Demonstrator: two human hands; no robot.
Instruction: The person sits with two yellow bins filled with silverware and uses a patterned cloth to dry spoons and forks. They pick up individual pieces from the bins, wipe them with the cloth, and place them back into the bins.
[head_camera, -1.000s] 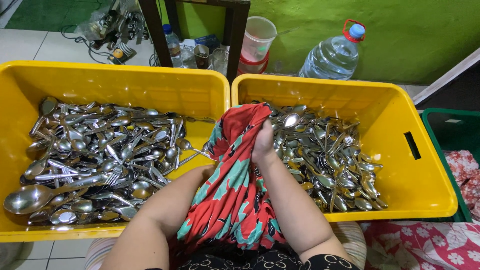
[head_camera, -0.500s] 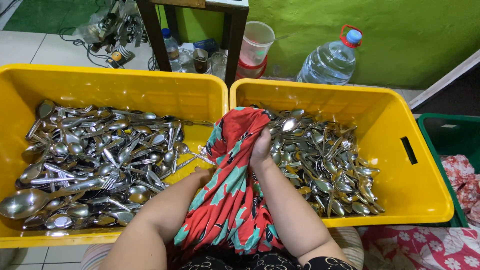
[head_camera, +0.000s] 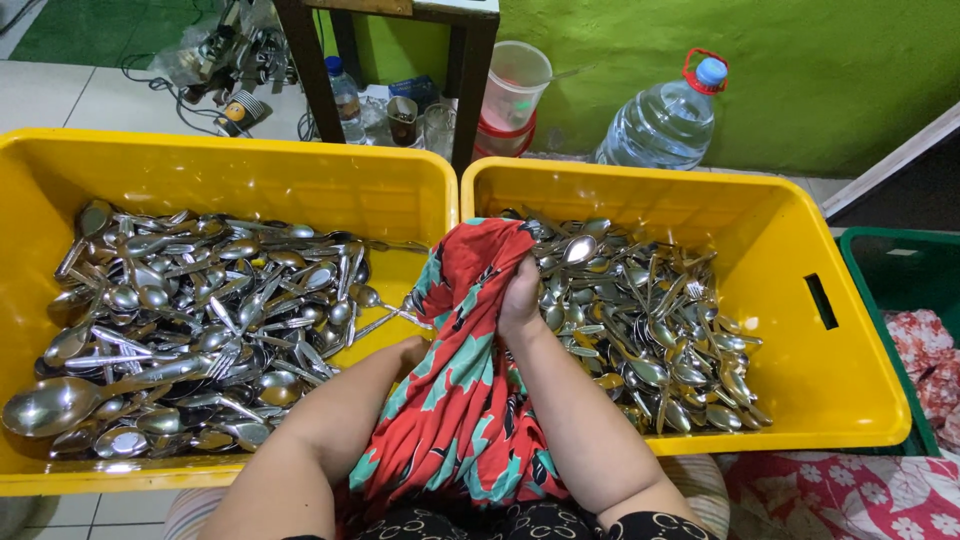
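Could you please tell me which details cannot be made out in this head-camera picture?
- Left hand: fingers buried in the red patterned cloth; grip unclear.
- Right hand: fingertips hidden by the cloth folds; what it pinches is unclear.
- Spoon above it: handle hidden by the hand.
- Green crate: cut off by the right edge.

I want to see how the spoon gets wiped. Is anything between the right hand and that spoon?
Yes. The red cloth is bunched around the spoon, so the right hand grips it through the fabric; only the bowl sticks out above the right bin. The left hand is mostly hidden under the cloth.
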